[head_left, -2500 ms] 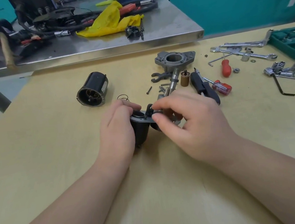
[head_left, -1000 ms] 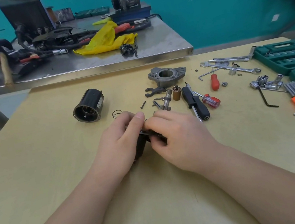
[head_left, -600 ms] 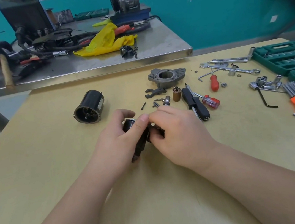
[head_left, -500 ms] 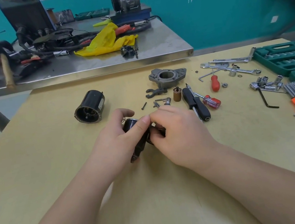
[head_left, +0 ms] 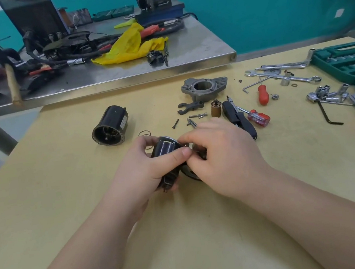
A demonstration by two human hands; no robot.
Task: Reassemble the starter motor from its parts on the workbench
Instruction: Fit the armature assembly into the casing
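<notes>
- Motor housing (head_left: pixel 110 126): black cylinder lying on its side on the wooden bench (head_left: pixel 45 195), left of centre, open end toward the camera.
- Left hand (head_left: pixel 147 169): centre of the frame, fingers and thumb wrapped round a black cylindrical part (head_left: pixel 165 150) with a metal rim, held just above the bench.
- Right hand (head_left: pixel 224 157): just right of the left hand, fingertips pinching at the rim of the same part; what lies under them is hidden.
- End bracket (head_left: pixel 204 87): grey casting, upper centre-right, with a black fork lever (head_left: pixel 190 107) and a brass-coloured sleeve (head_left: pixel 216 109) just below it.
- Screwdrivers (head_left: pixel 257 117): right of the sleeve.
- Green socket case (head_left: pixel 346 62): upper right edge.
</notes>
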